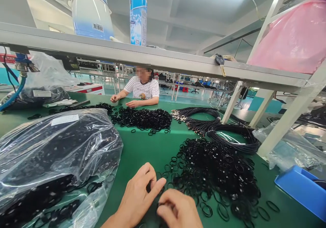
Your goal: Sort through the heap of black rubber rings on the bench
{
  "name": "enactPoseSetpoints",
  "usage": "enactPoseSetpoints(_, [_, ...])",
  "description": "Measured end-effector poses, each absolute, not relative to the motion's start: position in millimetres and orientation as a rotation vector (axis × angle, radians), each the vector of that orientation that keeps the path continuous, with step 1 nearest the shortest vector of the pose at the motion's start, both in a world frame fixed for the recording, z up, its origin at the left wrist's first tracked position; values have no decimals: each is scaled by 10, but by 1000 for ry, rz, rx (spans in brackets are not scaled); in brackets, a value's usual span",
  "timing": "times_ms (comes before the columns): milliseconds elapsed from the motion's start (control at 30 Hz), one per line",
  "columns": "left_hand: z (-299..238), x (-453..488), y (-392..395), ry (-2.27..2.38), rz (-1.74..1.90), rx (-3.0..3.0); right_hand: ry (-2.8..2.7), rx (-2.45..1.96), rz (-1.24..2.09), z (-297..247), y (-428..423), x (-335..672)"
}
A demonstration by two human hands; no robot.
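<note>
Left hand (141, 193), right hand (181, 208) beside black rings (216, 170)

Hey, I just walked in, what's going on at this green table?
Someone's left hand and right hand are close together, fingers bent, beside a pile of black rings on the green tabletop; whether either grips a ring is unclear. A clear plastic bag with black contents lies to the left. Across the table, a co-worker has both hands near a second pile of rings. Coiled black cables lie beyond the nearer pile.
</note>
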State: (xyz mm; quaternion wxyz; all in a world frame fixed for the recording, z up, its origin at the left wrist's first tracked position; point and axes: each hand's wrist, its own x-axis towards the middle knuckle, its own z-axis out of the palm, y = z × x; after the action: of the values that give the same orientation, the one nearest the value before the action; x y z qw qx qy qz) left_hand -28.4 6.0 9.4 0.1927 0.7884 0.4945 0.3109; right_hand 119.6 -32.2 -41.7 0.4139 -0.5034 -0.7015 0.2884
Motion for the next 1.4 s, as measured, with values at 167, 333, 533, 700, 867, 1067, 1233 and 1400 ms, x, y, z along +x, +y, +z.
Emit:
enactPoseSetpoints(167, [160, -255, 8, 1103, 856, 2119, -1345, -1364, 976, -182, -159, 1603])
enactPoseSetpoints(333, [203, -228, -17, 1055, 718, 2096, -1350, -1304, 954, -138, -166, 1626])
enactPoseSetpoints(533, [109, -158, -24, 1067, 740, 2158, -1553, -1356, 807, -22, -227, 1532])
enactPoseSetpoints(700, [49, -191, 39, 1237, 870, 2136, -1786, -1375, 335, -48, -261, 1637])
enactPoseSetpoints(867, [6, -253, 105, 1303, 971, 2063, -2185, -1161, -22, -185, -294, 1509])
enactPoseSetpoints(1067, [-23, -288, 124, 1313, 1002, 2072, -2171, -1327, -14, -237, -248, 1506])
enactPoseSetpoints(1233, [-47, -282, 138, 1307, 1034, 2046, -2110, -1408, -106, 135, -300, 1702])
enactPoseSetpoints(1400, [-72, -283, 158, 1330, 1093, 1889, -2283, -973, 195, -165, -615, 1149])
